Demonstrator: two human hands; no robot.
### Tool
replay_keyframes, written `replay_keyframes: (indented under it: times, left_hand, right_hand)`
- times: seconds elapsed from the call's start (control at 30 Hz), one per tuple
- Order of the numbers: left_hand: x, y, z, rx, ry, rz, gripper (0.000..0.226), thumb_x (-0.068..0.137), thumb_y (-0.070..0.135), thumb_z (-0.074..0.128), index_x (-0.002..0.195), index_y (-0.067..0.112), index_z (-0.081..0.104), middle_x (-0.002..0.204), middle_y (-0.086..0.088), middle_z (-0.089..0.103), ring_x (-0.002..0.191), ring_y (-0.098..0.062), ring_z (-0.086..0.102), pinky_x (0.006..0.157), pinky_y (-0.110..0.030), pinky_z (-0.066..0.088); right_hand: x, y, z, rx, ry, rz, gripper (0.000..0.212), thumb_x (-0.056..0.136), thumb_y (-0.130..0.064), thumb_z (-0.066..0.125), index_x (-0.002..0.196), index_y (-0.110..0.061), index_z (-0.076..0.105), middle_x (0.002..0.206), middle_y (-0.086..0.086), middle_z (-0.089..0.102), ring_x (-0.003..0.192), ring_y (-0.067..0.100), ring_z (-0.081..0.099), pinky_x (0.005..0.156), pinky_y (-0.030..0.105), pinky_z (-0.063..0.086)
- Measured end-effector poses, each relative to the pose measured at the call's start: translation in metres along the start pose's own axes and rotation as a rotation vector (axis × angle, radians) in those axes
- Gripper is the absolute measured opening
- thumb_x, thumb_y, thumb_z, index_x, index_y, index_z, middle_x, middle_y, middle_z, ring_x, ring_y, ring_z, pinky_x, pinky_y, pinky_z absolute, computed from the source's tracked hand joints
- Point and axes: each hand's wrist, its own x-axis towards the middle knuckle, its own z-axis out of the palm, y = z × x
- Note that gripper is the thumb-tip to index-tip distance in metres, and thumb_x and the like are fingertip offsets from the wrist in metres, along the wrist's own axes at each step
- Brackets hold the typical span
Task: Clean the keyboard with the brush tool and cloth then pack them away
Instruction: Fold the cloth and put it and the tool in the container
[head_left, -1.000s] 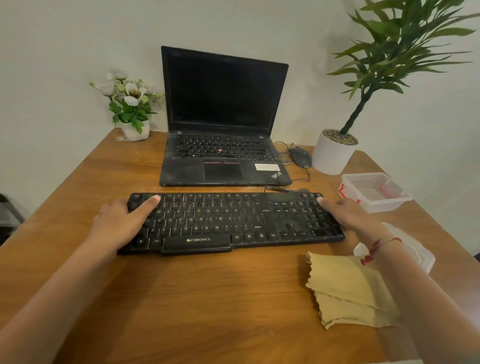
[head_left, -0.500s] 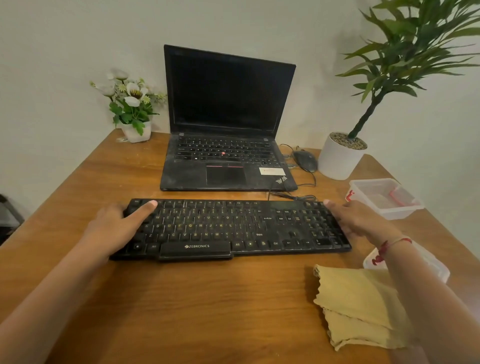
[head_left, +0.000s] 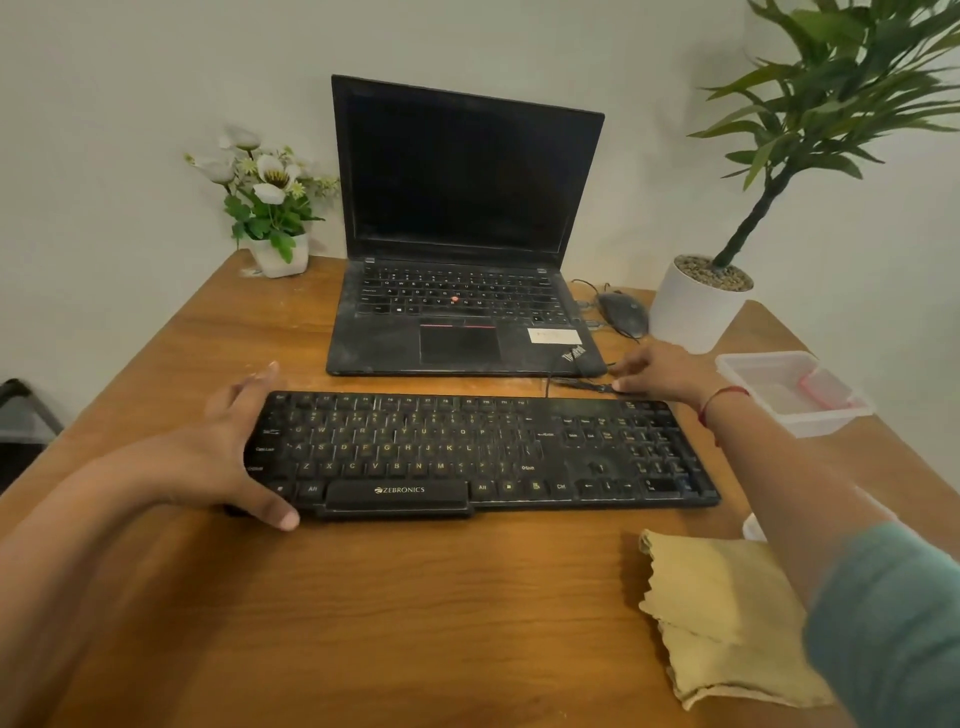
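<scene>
**A:** Where is the keyboard (head_left: 467, 447), and who has hold of it?

**B:** It lies flat on the table, its long axis running left to right across the person. The left hand (head_left: 228, 447) clamps its left end, with the thumb on the near edge and the fingers reaching over to the far edge.

**A:** And the right hand (head_left: 670, 374)?

**B:** It is behind the keyboard's far right corner. The fingers are stretched out and closed on nothing I can see, with the tips at the cable (head_left: 576, 383).

**A:** Where is the cleaning gear?

**B:** The cloth (head_left: 727, 613) lies folded just off the keyboard's near right corner, under the right forearm. The right hand is much the nearer to it, and I judge it would have to draw back toward the person, across the keyboard's right end, to reach it.

**A:** And the brush tool?

**B:** I can't pick it out. A clear container (head_left: 821, 423) stands to the right of the keyboard's far corner with something pink inside, and I cannot tell what that is.
</scene>
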Motion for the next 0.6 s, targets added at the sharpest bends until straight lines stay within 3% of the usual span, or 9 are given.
replay_keyframes:
  times: [0.1,0.17,0.27,0.47,0.6]
  left_hand:
    - [0.007,-0.006,-0.003,0.078,-0.073,0.062,0.168,0.019,0.068,0.085,0.140,0.040,-0.029,0.154,0.015,-0.017,0.143,-0.015,0.002,0.115,-0.035,0.015]
    - [0.010,-0.007,-0.003,0.111,-0.076,0.085,0.165,0.025,0.065,0.087,0.141,0.039,-0.029,0.155,0.013,-0.010,0.141,-0.014,0.007,0.114,-0.034,0.017]
    - [0.010,-0.008,-0.001,0.111,-0.032,0.085,0.164,0.023,0.067,0.085,0.141,0.041,-0.027,0.154,0.013,-0.004,0.139,-0.016,0.013,0.113,-0.036,0.022]
    - [0.008,-0.013,0.003,0.061,0.043,0.137,0.163,0.021,0.069,0.083,0.142,0.043,-0.023,0.153,0.012,0.006,0.136,-0.015,0.019,0.112,-0.037,0.026]
    - [0.008,-0.013,0.003,0.071,0.081,0.157,0.160,0.023,0.068,0.085,0.144,0.042,-0.018,0.152,0.010,0.011,0.135,-0.015,0.023,0.111,-0.038,0.029]
  right_hand:
    - [0.006,0.009,-0.003,-0.002,-0.047,-0.054,0.008,0.082,-0.025,0.074,0.086,-0.031,0.069,0.096,-0.007,0.067,0.092,0.013,0.058,0.088,0.032,0.047]
    - [0.004,0.014,-0.003,-0.065,-0.040,-0.064,0.010,0.085,-0.026,0.071,0.076,-0.026,0.067,0.083,-0.007,0.064,0.087,0.017,0.057,0.075,0.030,0.045]
    - [-0.005,0.018,-0.006,-0.045,0.061,-0.070,0.019,0.092,-0.025,0.062,0.084,-0.008,0.065,0.087,0.007,0.064,0.087,0.026,0.057,0.072,0.033,0.040]
    - [-0.027,0.015,-0.012,0.339,0.023,0.027,0.026,0.099,-0.029,0.050,0.093,-0.008,0.063,0.091,0.005,0.059,0.087,0.018,0.052,0.069,0.030,0.039]
    - [-0.025,0.030,0.005,0.435,0.197,0.129,0.028,0.097,-0.035,0.052,0.083,-0.011,0.060,0.085,0.007,0.059,0.089,0.025,0.052,0.070,0.033,0.038]
